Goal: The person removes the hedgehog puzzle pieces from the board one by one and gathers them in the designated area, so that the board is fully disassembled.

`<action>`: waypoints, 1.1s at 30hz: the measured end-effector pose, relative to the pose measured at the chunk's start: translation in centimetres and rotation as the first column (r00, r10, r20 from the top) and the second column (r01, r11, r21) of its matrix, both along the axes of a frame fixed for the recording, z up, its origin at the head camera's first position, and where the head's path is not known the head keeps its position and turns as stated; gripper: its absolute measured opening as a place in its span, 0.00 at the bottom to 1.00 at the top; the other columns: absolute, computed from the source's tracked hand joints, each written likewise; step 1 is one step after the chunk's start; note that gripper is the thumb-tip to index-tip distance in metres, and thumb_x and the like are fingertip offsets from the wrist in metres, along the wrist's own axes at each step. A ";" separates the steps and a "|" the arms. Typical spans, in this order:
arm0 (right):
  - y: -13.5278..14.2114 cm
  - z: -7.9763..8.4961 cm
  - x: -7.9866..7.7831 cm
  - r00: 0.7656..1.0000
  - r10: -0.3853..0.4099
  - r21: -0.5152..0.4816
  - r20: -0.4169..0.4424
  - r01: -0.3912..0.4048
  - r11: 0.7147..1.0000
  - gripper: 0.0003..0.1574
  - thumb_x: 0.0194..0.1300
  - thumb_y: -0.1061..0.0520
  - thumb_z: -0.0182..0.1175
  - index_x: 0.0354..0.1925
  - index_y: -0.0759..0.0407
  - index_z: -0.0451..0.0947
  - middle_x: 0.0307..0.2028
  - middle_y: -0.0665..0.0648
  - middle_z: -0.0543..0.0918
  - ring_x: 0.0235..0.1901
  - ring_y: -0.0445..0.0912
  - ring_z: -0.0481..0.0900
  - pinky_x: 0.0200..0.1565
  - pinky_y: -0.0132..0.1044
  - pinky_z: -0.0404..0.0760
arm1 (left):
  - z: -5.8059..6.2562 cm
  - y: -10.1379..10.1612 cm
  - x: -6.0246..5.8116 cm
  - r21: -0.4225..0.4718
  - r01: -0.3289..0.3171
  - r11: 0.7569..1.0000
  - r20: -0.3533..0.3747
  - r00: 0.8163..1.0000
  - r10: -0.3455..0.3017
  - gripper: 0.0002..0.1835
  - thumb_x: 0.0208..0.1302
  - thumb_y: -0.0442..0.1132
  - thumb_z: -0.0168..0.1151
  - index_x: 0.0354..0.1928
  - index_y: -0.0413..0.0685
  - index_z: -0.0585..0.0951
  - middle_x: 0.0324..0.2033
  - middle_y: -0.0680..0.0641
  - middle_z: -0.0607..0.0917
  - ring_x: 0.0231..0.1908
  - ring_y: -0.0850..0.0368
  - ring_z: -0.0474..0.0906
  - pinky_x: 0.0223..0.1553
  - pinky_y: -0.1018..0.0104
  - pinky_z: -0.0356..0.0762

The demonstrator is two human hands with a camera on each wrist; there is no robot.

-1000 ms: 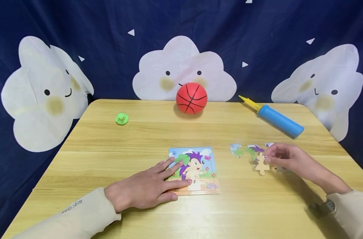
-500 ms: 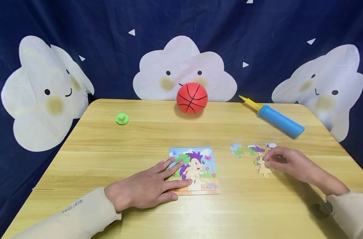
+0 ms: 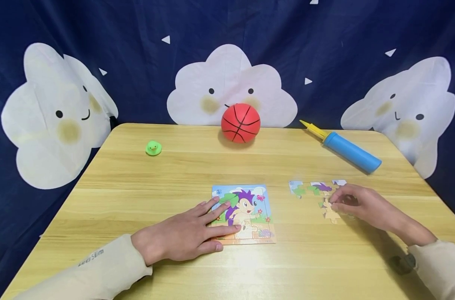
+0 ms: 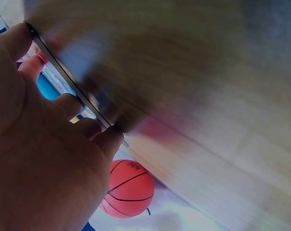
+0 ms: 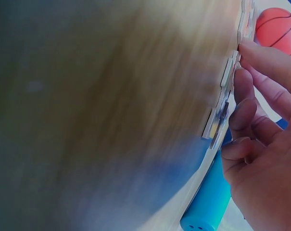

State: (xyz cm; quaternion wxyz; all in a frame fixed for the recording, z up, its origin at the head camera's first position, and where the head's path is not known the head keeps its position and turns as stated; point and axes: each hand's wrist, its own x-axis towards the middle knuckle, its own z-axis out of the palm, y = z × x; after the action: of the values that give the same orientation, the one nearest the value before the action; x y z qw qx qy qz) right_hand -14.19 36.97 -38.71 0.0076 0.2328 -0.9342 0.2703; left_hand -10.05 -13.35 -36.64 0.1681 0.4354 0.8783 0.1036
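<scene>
My left hand (image 3: 184, 231) lies flat with fingers spread on the left part of a square jigsaw puzzle (image 3: 249, 237). The puzzle's picture shows a purple-haired hedgehog, partly covered by the fingers. To its right, my right hand (image 3: 367, 208) pinches a pale jigsaw piece (image 3: 330, 213) between thumb and index finger, low over other loose jigsaw pieces (image 3: 319, 186). Some of those pieces are hidden beneath the hand. In the right wrist view, the right hand's fingers (image 5: 245, 115) are bent beside the edges of the pieces. The left wrist view shows the left fingertips along the puzzle's edge.
At the back of the wooden table (image 3: 167, 166) sits a red toy basketball (image 3: 240, 123). A small green duck (image 3: 153, 148) stands at the back left. A blue pump with a yellow nozzle (image 3: 351, 152) lies back right. Behind hangs a dark blue cloud-patterned curtain (image 3: 137, 54).
The jigsaw piece in my right hand has come down and turned slightly, closer to the loose pieces. My left hand has stayed on the puzzle.
</scene>
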 end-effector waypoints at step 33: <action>-18.7 3.9 0.2 0.986 0.134 -0.055 0.098 -0.129 0.990 0.04 0.76 0.52 0.71 0.45 0.49 0.89 0.38 0.42 0.85 0.40 0.41 0.79 0.43 0.37 0.85 | 0.3 -1.2 0.3 0.000 -0.033 0.999 -0.029 0.999 0.033 0.27 0.88 0.63 0.40 0.83 0.85 0.62 0.89 0.46 0.47 0.88 0.37 0.41 0.82 0.36 0.61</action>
State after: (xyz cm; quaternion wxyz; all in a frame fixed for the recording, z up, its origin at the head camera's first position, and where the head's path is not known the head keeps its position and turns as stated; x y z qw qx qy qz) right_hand -13.98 18.29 -34.76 -0.0519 0.2795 -0.9092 0.3043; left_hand -9.75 -14.57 -36.30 0.1539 0.4222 0.8877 0.0999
